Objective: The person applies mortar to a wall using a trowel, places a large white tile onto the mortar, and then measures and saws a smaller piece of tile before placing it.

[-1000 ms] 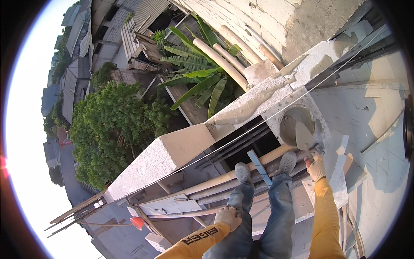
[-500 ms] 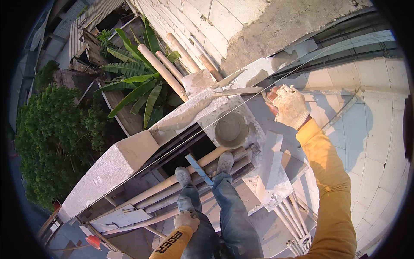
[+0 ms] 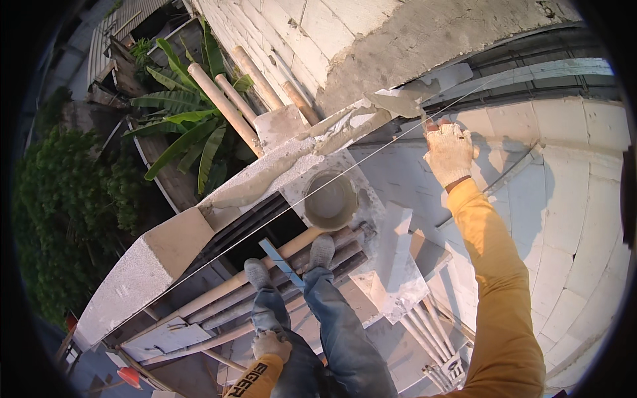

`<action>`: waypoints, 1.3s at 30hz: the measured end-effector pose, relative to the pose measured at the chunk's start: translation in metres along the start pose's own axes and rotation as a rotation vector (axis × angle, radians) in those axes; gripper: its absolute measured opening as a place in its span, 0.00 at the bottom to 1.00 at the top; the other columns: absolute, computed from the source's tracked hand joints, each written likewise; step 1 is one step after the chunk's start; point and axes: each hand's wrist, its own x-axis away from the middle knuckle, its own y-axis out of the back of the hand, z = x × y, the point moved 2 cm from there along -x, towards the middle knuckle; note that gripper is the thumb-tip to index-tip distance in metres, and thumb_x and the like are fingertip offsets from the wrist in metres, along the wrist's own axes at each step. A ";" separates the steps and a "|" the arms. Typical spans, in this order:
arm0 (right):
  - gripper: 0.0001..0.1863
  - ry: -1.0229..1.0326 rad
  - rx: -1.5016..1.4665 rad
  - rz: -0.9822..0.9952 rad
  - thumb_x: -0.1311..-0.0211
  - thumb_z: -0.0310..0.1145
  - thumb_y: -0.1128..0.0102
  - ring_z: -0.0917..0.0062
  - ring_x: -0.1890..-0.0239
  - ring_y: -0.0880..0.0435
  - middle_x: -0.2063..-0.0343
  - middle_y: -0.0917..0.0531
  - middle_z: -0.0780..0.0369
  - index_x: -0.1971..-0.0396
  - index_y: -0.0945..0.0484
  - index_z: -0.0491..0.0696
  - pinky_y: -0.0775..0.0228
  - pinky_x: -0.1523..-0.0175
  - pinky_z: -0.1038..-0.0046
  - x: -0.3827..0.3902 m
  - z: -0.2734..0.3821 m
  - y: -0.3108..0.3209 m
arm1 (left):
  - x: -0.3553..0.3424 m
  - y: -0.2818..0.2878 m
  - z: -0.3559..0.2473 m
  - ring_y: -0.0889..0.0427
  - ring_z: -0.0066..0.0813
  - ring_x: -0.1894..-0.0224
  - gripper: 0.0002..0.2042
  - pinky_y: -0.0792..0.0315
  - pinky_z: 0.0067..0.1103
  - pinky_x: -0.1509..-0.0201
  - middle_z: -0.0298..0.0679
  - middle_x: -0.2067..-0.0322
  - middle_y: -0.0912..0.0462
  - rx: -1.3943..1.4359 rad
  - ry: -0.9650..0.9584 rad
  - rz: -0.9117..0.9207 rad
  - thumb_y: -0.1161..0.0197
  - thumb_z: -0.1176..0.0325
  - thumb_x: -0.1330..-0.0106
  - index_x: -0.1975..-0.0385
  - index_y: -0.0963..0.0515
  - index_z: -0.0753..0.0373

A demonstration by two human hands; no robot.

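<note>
My right hand (image 3: 448, 156), in a pale knitted work glove, grips a trowel (image 3: 398, 104). The trowel's blade lies over the top of a narrow block wall (image 3: 332, 126), at the stretch nearest the plastered wall. Wet grey mortar (image 3: 249, 182) is spread along this wall top, with ridges toward the middle. A taut string (image 3: 371, 154) runs along the near side of the blocks, below the blade. My left hand (image 3: 271, 346), also gloved, rests against my left thigh with its fingers curled. What it holds, if anything, is hidden.
A round tub of mortar (image 3: 330, 200) stands on a board before my feet. Poles (image 3: 292, 249) lie under my shoes, beside a dark opening (image 3: 265, 232). A blue strip (image 3: 281, 263) lies between my feet. Upright poles (image 3: 225, 109) and a large white block (image 3: 176, 242) flank the wall.
My right hand has moved the trowel farther along the wall top, toward the plastered wall, and turned its blade over the blocks. My left hand stays at my thigh. The view has shifted slightly.
</note>
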 end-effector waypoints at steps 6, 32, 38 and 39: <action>0.15 0.224 -0.037 -0.223 0.38 0.37 0.44 0.68 0.52 0.20 0.54 0.17 0.63 0.51 0.19 0.54 0.31 0.50 0.59 -0.014 0.064 0.006 | -0.005 -0.003 -0.003 0.26 0.48 0.35 0.29 0.32 0.34 0.31 0.50 0.38 0.24 -0.022 -0.031 0.013 0.39 0.50 0.39 0.42 0.24 0.64; 0.15 -0.313 -0.725 0.855 0.42 0.37 0.35 0.59 0.47 0.14 0.53 0.13 0.51 0.56 0.12 0.49 0.21 0.42 0.60 0.124 0.306 -0.259 | -0.024 0.044 0.039 0.24 0.54 0.40 0.26 0.32 0.38 0.32 0.56 0.46 0.20 -0.027 -0.153 -0.104 0.40 0.55 0.36 0.44 0.22 0.68; 0.19 -0.320 -1.118 0.703 0.42 0.39 0.33 0.51 0.50 0.16 0.57 0.14 0.48 0.55 0.16 0.43 0.24 0.45 0.59 0.199 0.285 -0.298 | -0.022 0.049 0.031 0.22 0.55 0.41 0.24 0.30 0.38 0.34 0.57 0.47 0.19 -0.107 -0.228 -0.122 0.39 0.56 0.35 0.44 0.21 0.67; 0.19 -0.322 -1.203 0.683 0.42 0.39 0.33 0.51 0.51 0.16 0.58 0.14 0.47 0.56 0.16 0.42 0.25 0.46 0.58 0.207 0.281 -0.287 | -0.023 0.049 0.033 0.22 0.54 0.41 0.24 0.30 0.38 0.34 0.57 0.47 0.19 -0.108 -0.219 -0.115 0.39 0.56 0.35 0.45 0.21 0.67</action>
